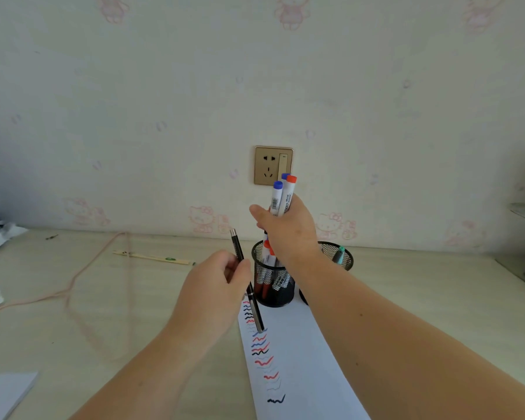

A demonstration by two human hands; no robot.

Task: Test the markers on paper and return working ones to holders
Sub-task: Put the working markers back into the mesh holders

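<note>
Paper [297, 359] lies on our table [134, 298], with red, blue and black squiggles down its left side. Our left hand [215, 286] curls around a thin black pen [249, 283], whose tip touches the paper. Our right hand [288, 228] grips a bunch of whiteboard markers [281, 195] above the black mesh holder [273, 283], just behind the paper. A second mesh holder [343, 256] stands beside it.

Desk clutter and wall behind

A gold-framed wall socket [273, 165] sits on pale wallpaper printed with faint pink cartoon cats [201, 219]. On the light wooden desk [103, 298], a thin pink cable [70, 286] loops beside a flat wooden ruler [153, 257]; white paper stack [3, 392] lies front left.
</note>
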